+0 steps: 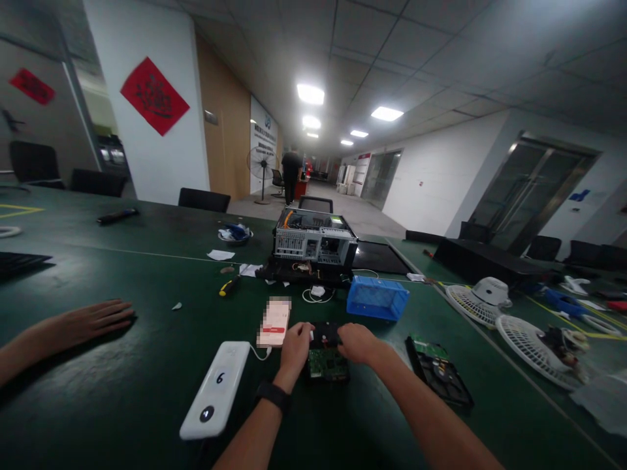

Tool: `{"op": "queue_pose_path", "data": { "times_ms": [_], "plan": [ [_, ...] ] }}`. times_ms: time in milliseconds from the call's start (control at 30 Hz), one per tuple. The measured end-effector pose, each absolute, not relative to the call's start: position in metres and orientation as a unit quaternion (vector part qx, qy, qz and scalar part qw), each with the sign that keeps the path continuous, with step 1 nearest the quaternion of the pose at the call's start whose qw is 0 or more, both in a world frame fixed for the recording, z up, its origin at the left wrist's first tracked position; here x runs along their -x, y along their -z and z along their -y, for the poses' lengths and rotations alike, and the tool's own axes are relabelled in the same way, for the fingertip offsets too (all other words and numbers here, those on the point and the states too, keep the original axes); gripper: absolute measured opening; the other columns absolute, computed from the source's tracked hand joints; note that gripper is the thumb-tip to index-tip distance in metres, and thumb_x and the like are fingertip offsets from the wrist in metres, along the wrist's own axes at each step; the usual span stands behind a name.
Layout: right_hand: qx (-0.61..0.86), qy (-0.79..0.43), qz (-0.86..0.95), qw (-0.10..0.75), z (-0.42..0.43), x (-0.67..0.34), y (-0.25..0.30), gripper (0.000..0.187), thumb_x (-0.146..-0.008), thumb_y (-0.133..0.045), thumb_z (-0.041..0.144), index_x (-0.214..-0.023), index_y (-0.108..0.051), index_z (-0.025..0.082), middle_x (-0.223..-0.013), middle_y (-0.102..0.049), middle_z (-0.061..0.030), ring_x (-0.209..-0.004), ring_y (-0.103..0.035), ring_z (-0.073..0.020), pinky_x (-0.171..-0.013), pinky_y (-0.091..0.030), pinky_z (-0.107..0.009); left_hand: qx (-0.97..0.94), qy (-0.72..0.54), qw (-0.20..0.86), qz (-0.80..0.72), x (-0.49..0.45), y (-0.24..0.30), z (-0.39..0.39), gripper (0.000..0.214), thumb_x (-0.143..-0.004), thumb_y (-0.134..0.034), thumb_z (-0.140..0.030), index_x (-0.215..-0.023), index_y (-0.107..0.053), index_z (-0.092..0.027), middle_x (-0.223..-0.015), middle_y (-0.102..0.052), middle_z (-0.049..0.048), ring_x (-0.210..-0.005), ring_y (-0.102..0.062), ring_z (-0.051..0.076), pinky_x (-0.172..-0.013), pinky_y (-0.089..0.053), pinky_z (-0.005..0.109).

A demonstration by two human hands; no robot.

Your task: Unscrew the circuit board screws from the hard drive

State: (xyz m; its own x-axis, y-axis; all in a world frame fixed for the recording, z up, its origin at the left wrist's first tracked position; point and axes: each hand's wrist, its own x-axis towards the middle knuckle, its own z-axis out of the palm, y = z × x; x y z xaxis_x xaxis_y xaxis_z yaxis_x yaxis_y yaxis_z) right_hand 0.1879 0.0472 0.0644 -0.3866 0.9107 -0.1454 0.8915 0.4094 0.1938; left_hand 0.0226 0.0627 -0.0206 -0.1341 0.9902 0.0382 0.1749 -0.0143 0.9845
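A hard drive [327,365] with a green circuit board and a black upper part lies in front of me on the green table. My left hand [295,352], a black band on its wrist, has its fingers closed at the drive's upper left edge, with a small white bit by the fingertips. On the opposite edge my right hand [360,343] is curled, its fingertips partly hidden against the drive. To the right lies a second hard drive [438,369], its inside and board showing. A phone [275,320] is cabled to a white power bank [218,388] at the left.
Behind my hands stand a blue bin [377,297] and an opened computer case [316,238]. A yellow-black screwdriver [229,285] lies left of it. White fan grilles [477,303] are at the right. Another person's hand [93,323] rests flat at the left; a person [292,173] stands far back.
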Motion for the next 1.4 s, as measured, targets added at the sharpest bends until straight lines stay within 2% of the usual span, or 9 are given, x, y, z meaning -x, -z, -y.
{"op": "queue_pose_path", "data": {
  "times_ms": [233, 333, 433, 500, 633, 733, 967, 1133, 1400],
  "plan": [
    [-0.550, -0.029, -0.832, 0.070, -0.044, -0.185, -0.058, 0.016, -0.078, -0.054, 0.015, -0.086, -0.067, 0.011, -0.092, -0.067, -0.0166, -0.086, -0.065, -0.0251, -0.074, -0.047, -0.032, -0.514, -0.492, 0.413, -0.569, -0.024, 0.023, -0.064, 0.037, -0.079, -0.042, -0.041, -0.078, -0.068, -0.015, -0.067, -0.063, 0.0044, -0.069, -0.057, 0.021, -0.064, -0.038, 0.030],
    [-0.547, -0.019, -0.836, 0.042, -0.042, -0.188, -0.061, 0.015, -0.076, -0.056, 0.016, -0.086, -0.066, 0.011, -0.091, -0.067, -0.0151, -0.084, -0.064, -0.0250, -0.073, -0.046, -0.031, -0.516, -0.495, 0.406, -0.570, -0.025, 0.019, -0.061, 0.036, -0.080, -0.041, -0.040, -0.079, -0.067, -0.015, -0.070, -0.064, 0.0051, -0.071, -0.057, 0.021, -0.066, -0.039, 0.030],
    [-0.546, -0.014, -0.838, 0.006, -0.039, -0.195, -0.065, 0.017, -0.082, -0.051, 0.020, -0.090, -0.064, 0.014, -0.094, -0.066, -0.0116, -0.086, -0.063, -0.0213, -0.075, -0.044, -0.029, -0.530, -0.498, 0.392, -0.563, -0.028, 0.011, -0.054, 0.034, -0.080, -0.041, -0.038, -0.077, -0.067, -0.016, -0.069, -0.064, 0.0050, -0.072, -0.058, 0.021, -0.067, -0.039, 0.030],
    [-0.543, 0.004, -0.837, -0.063, -0.036, -0.198, -0.065, 0.020, -0.086, -0.045, 0.021, -0.093, -0.063, 0.016, -0.096, -0.065, -0.0084, -0.088, -0.061, -0.0175, -0.077, -0.043, -0.026, -0.541, -0.501, 0.389, -0.552, -0.033, 0.004, -0.049, 0.034, -0.080, -0.041, -0.038, -0.075, -0.066, -0.017, -0.069, -0.063, 0.0043, -0.071, -0.058, 0.020, -0.067, -0.039, 0.029],
    [-0.519, 0.082, -0.798, -0.295, -0.028, -0.198, -0.052, 0.019, -0.090, -0.042, 0.023, -0.092, -0.060, 0.019, -0.091, -0.064, -0.0043, -0.086, -0.060, -0.0146, -0.079, -0.043, -0.024, -0.560, -0.496, 0.440, -0.497, -0.049, -0.006, -0.037, 0.036, -0.080, -0.046, -0.043, -0.069, -0.065, -0.015, -0.064, -0.060, 0.0027, -0.065, -0.055, 0.017, -0.062, -0.038, 0.026],
    [-0.510, 0.106, -0.774, -0.360, -0.023, -0.196, -0.038, 0.017, -0.089, -0.044, 0.024, -0.090, -0.060, 0.019, -0.088, -0.062, -0.0045, -0.083, -0.059, -0.0151, -0.077, -0.044, -0.025, -0.514, -0.467, 0.545, -0.470, -0.059, -0.013, -0.028, 0.040, -0.078, -0.049, -0.050, -0.074, -0.065, -0.013, -0.056, -0.053, -0.0005, -0.049, -0.045, 0.011, -0.048, -0.031, 0.023],
    [-0.517, 0.107, -0.767, -0.366, -0.018, -0.198, -0.034, 0.016, -0.090, -0.044, 0.024, -0.089, -0.059, 0.020, -0.087, -0.060, -0.0030, -0.082, -0.058, -0.0145, -0.077, -0.044, -0.024, -0.402, -0.450, 0.669, -0.433, -0.062, -0.017, -0.021, 0.045, -0.068, -0.062, -0.056, -0.082, -0.062, -0.013, -0.046, -0.036, -0.0083, -0.038, -0.029, 0.004, -0.040, -0.014, 0.018],
    [-0.525, 0.094, -0.767, -0.356, -0.016, -0.194, -0.031, 0.017, -0.090, -0.043, 0.026, -0.089, -0.059, 0.020, -0.086, -0.060, -0.0034, -0.081, -0.059, -0.0146, -0.075, -0.045, -0.024, -0.338, -0.453, 0.708, -0.423, -0.062, -0.009, -0.023, 0.046, -0.065, -0.068, -0.054, -0.087, -0.062, -0.014, -0.051, -0.037, -0.0085, -0.039, -0.028, 0.002, -0.040, -0.013, 0.017],
    [-0.536, 0.028, -0.777, -0.329, -0.012, -0.190, -0.022, 0.018, -0.090, -0.044, 0.027, -0.093, -0.060, 0.020, -0.088, -0.060, -0.0044, -0.078, -0.060, -0.0144, -0.068, -0.044, -0.022, -0.320, -0.463, 0.733, -0.382, -0.058, -0.004, -0.026, 0.043, -0.064, -0.070, -0.051, -0.082, -0.059, -0.014, -0.050, -0.034, -0.0098, -0.038, -0.025, 0.001, -0.039, -0.012, 0.016]
  ]
}}
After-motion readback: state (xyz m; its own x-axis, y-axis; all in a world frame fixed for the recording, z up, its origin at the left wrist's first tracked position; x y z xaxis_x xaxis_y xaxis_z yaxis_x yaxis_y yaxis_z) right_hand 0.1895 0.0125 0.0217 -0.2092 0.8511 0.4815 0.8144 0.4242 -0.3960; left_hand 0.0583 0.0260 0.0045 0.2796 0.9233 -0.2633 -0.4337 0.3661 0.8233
